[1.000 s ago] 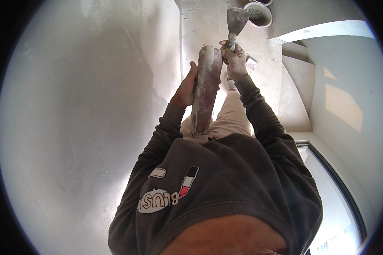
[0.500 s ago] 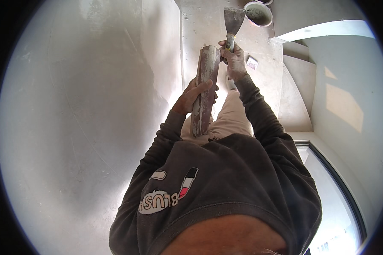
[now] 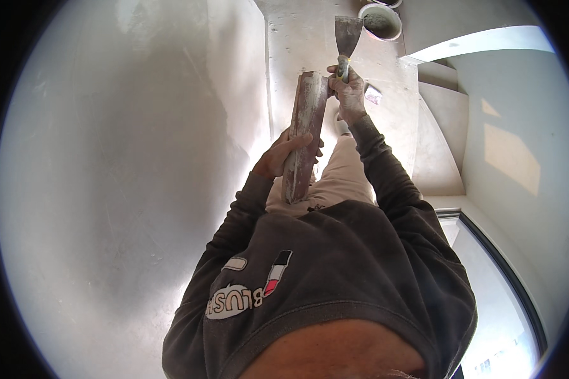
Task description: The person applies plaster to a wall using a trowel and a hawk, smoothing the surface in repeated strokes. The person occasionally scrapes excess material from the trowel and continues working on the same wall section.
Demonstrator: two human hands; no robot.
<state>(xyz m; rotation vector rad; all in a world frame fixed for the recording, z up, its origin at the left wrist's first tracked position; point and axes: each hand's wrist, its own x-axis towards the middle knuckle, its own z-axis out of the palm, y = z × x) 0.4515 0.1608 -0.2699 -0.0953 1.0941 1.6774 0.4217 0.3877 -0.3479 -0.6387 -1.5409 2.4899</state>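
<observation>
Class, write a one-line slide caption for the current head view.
Left hand grips a long smeared tool; right hand holds a scraper, with a bucket beyond.

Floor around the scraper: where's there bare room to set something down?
Bare floor shows between the wall and the scraper blade, and right of the small pale object. It's crowded near the buckets and around the right hand.

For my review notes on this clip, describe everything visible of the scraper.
The scraper has a broad, flared grey blade, apparently metal and smudged, narrowing to a grey handle with yellow accents. The right hand grips the handle; the blade points forward, toward the view's top edge, seemingly touching nothing.
</observation>
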